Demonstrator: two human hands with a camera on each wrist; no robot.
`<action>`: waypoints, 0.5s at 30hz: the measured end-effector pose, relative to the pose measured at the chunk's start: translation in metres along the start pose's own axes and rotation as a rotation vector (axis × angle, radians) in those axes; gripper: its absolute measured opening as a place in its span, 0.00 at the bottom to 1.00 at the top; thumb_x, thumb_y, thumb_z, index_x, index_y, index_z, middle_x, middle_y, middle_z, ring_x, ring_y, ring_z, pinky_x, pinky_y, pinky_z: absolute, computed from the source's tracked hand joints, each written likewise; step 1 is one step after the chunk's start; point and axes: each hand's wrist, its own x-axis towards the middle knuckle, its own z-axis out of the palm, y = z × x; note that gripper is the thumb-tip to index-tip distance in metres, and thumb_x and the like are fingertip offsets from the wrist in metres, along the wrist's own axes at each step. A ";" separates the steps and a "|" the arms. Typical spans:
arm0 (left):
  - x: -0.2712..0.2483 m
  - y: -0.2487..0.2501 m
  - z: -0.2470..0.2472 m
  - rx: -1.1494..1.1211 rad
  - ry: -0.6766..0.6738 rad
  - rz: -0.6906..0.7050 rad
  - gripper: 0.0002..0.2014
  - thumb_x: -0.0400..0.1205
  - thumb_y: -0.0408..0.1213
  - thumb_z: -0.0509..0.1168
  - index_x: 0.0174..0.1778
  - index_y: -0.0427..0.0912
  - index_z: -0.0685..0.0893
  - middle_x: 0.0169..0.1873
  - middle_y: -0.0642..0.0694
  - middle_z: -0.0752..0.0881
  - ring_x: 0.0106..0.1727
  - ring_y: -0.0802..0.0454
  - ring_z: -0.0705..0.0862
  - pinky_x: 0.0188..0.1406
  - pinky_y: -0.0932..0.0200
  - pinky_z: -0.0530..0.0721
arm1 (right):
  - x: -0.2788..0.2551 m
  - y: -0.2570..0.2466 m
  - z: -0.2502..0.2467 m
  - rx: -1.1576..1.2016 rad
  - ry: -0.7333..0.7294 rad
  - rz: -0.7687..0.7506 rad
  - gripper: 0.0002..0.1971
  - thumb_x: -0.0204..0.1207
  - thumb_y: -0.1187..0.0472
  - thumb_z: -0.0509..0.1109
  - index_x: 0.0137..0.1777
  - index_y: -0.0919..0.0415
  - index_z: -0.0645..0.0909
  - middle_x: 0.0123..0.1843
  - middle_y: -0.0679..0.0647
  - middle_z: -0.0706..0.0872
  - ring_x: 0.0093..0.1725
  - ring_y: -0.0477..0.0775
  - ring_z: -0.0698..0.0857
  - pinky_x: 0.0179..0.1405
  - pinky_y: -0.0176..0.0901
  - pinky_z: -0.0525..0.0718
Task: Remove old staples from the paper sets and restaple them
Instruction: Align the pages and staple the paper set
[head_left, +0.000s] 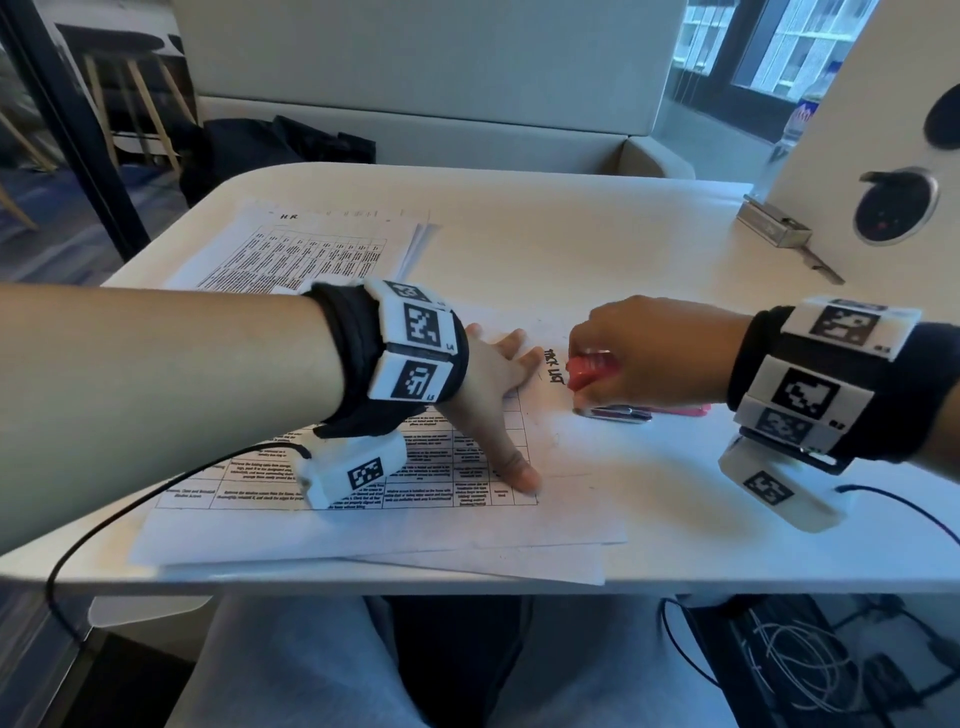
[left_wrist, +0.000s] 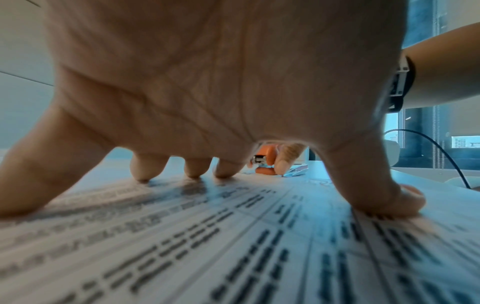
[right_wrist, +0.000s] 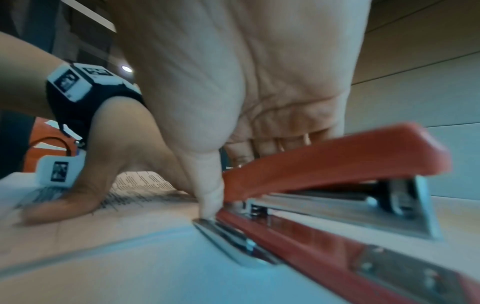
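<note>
The near paper set (head_left: 545, 525) is pinned to the bench (head_left: 649, 244) by the spread, flat left hand (head_left: 493, 374). Beyond it, a red stapler (head_left: 592, 369) is gripped at that set's corner by the right hand (head_left: 649, 353); restapling seems underway. A farther paper set (head_left: 322, 249) likely awaits.

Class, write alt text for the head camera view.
A person's left hand presses spread fingers on a printed paper set on a white table, while the right hand grips a red stapler at the paper's corner.
</note>
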 end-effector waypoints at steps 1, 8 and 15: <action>0.000 0.000 0.000 0.004 0.000 0.000 0.65 0.61 0.77 0.63 0.80 0.53 0.28 0.80 0.53 0.28 0.83 0.39 0.35 0.80 0.39 0.42 | -0.002 -0.002 -0.001 -0.009 0.055 -0.021 0.14 0.73 0.41 0.68 0.55 0.45 0.82 0.50 0.45 0.81 0.52 0.50 0.79 0.53 0.51 0.82; 0.001 -0.001 0.002 -0.023 0.018 0.012 0.66 0.60 0.76 0.65 0.81 0.53 0.30 0.81 0.51 0.28 0.82 0.39 0.32 0.80 0.38 0.41 | -0.018 -0.033 -0.009 0.086 0.083 0.003 0.08 0.74 0.53 0.69 0.40 0.54 0.88 0.39 0.50 0.89 0.40 0.53 0.87 0.43 0.48 0.88; 0.001 0.000 0.001 -0.033 0.024 0.011 0.67 0.57 0.76 0.66 0.82 0.54 0.33 0.81 0.52 0.29 0.83 0.40 0.34 0.81 0.37 0.44 | -0.021 -0.048 -0.002 0.058 0.007 0.010 0.13 0.74 0.45 0.73 0.45 0.54 0.87 0.42 0.48 0.89 0.41 0.51 0.86 0.42 0.45 0.87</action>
